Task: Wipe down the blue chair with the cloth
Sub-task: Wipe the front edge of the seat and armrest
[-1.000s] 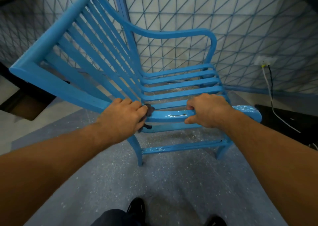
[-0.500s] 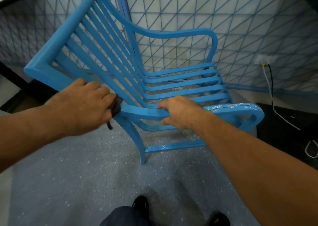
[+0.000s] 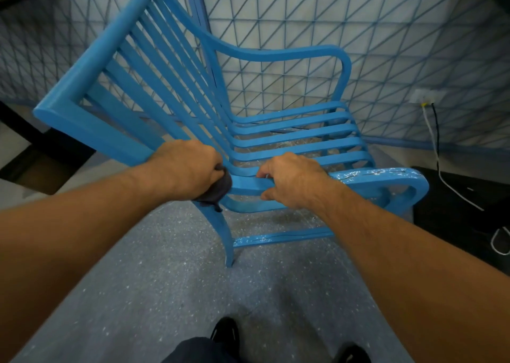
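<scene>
A blue slatted chair (image 3: 292, 133) stands in front of me, seen from its side, backrest to the left. My left hand (image 3: 187, 166) is shut on a dark cloth (image 3: 218, 188) and presses it against the near armrest where it meets the backrest post. My right hand (image 3: 292, 180) grips the same near armrest (image 3: 380, 180) a little to the right, fingers curled over its top. The far end of that armrest looks shiny and streaked.
A blue wire-mesh fence (image 3: 358, 31) runs behind the chair. White and black cables (image 3: 438, 152) hang from a wall socket (image 3: 425, 96) at the right over a dark object. My shoes (image 3: 225, 332) stand on grey speckled floor below the chair.
My left hand with the cloth slid left along the armrest toward the backrest, then came back right to the armrest's joint. My right hand shifted left along the armrest.
</scene>
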Demonstrator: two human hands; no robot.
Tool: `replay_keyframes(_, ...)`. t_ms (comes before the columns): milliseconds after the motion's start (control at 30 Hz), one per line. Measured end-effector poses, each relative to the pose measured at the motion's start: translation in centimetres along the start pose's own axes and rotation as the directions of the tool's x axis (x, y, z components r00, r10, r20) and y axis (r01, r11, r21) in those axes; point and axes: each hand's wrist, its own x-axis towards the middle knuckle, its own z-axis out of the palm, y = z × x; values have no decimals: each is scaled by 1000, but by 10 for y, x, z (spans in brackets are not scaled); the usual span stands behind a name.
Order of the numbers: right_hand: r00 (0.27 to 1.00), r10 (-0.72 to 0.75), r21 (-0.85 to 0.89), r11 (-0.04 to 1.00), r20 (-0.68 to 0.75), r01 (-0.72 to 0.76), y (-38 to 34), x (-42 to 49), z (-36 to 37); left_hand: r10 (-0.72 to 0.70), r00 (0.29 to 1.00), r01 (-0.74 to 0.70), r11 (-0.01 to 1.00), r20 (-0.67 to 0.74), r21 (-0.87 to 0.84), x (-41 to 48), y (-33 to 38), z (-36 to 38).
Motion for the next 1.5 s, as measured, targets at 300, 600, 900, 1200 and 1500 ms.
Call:
replay_keyframes(300, 999, 33, -49, 998, -28, -35, -1, -3, 2, 236, 930, -169, 956, -281, 241, -6, 32, 43)
replay_keyframes(600, 997, -15, -129, 992, -75, 5, 10, -3, 4, 139, 945, -41, 949, -297, 314, -1, 13, 35)
replay_keyframes(900, 989, 141, -149, 980, 52, -132, 91, -33, -23, 284, 917, -298, 955, -281, -7, 22, 62, 52)
replay_keyframes(1200, 994, 108, -138, 985, 10, -106, 106, -30, -21, 188, 937, -221, 972, -293, -81, 30, 63, 50)
replay_keyframes(1500, 990, 141, -117, 983, -16, -142, 105, -29, -17, 157, 976, -200, 926, -153, -321, 53, 102, 40)
